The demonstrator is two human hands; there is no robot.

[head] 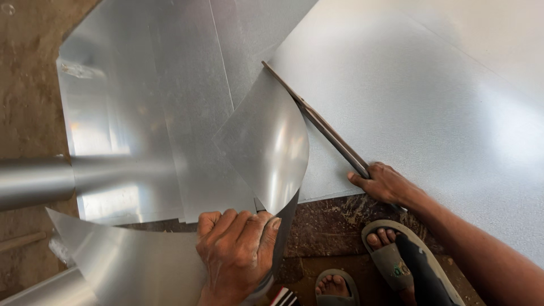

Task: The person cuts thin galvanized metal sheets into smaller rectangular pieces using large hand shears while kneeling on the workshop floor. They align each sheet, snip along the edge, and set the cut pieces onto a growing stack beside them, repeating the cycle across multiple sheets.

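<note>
On the floor, our left hand (238,252) clamps the curled strip (266,144); our right hand (385,182) grips the shears (323,124), blades apparently cutting the sheet (419,107).

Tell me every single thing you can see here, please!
metal sheet being cut: one, silver-grey, flat across the right side.
curled strip: one, shiny silver, bent up from the cut in the middle.
other flat sheets: several, silver, upper left.
metal tube: one, silver, left edge.
shears: one pair, dark metal, along the cut line.
ground: brown dirt, bottom and left.
sandals: two, grey-green, on the feet at the bottom.
left hand: grip closed on the curled strip.
right hand: grip closed on the shears.
</note>
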